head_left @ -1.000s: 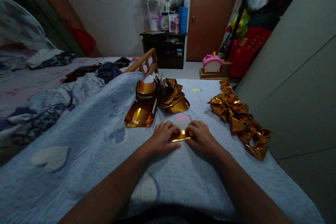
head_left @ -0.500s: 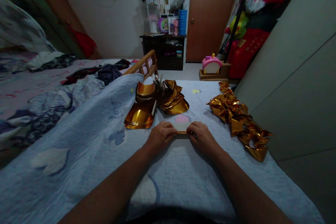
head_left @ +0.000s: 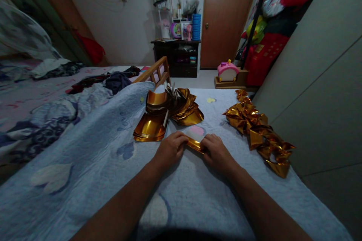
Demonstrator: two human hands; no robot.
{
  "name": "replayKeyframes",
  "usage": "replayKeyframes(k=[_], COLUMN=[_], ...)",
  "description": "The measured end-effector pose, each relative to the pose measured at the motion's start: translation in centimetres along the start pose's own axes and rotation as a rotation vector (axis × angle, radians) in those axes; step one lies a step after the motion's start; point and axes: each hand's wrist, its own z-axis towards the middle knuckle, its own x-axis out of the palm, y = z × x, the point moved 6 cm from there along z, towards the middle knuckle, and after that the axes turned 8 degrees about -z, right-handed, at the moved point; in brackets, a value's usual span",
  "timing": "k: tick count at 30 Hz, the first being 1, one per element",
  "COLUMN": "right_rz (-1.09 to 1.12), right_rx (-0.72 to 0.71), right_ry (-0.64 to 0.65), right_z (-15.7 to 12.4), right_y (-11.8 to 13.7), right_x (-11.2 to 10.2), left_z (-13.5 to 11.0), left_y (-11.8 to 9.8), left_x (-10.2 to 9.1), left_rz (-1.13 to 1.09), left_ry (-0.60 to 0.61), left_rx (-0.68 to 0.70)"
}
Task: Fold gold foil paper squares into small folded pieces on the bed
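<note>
A narrow folded strip of gold foil paper (head_left: 195,144) stretches between my two hands, just above the blue bedspread (head_left: 195,196). My left hand (head_left: 172,146) pinches its left end, and my right hand (head_left: 216,151) is closed around its right end, which sits a little lower. The fingertips partly hide both ends. Past my left hand lie stacks of gold foil sheets (head_left: 151,124), some curled with pale undersides showing. To the right of my right hand lies a row of folded gold foil pieces (head_left: 256,130), creased and pointed.
A wooden bed rail (head_left: 152,70) rises behind the sheets. On the left bed lie rumpled clothes (head_left: 118,81). A pale cabinet (head_left: 325,94) borders the right side. Beyond the bed stand a pink toy (head_left: 227,70), a dark shelf (head_left: 177,58) and a brown door (head_left: 226,19).
The foil paper showed a pale face with a thin gold edge; now it is a narrow gold strip, slanting down to the right. My right hand has moved slightly lower.
</note>
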Motion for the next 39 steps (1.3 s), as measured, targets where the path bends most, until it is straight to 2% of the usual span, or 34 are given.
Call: replayKeyframes(k=[3,6,13,18,22,26,32,39], right_rz=[-0.010,-0.009,0.080,0.148,0.238,0.169,0.113,0.079], right_rx=[-0.015,-0.023,-0.088,-0.132,-0.079,-0.011,-0.053,-0.074], right_ry=[0.052,0.080,0.032,0.109,0.127,0.059,0.232,0.216], right_z=[-0.1,-0.1,-0.1,-0.4,-0.3,-0.2,-0.6,-0.7], right_y=[0.3,0.5,1.2,2.3,2.0,1.0,1.7,2.1], right_x=[0.3,0.3,0.1,0.0,-0.8,-1.3,-0.1,-0.2], left_z=[-0.1,-0.1,-0.1,-0.2,-0.3,-0.3,-0.1,0.0], left_y=[0.0,-0.3,-1.9,-1.9,-1.6,-1.1,-0.6,-0.8], left_x=[0.5,0.3,0.6,1.1,1.5,1.7,1.6,1.4], left_rz=[0.060,0.091,-0.056,-0.031,-0.002,-0.006,-0.113,-0.149], left_ry=[0.073,0.060,0.089,0.153,0.200,0.209,0.199,0.216], left_rx=[-0.042,-0.057,0.077,0.074,0.080,0.071,0.014,-0.020])
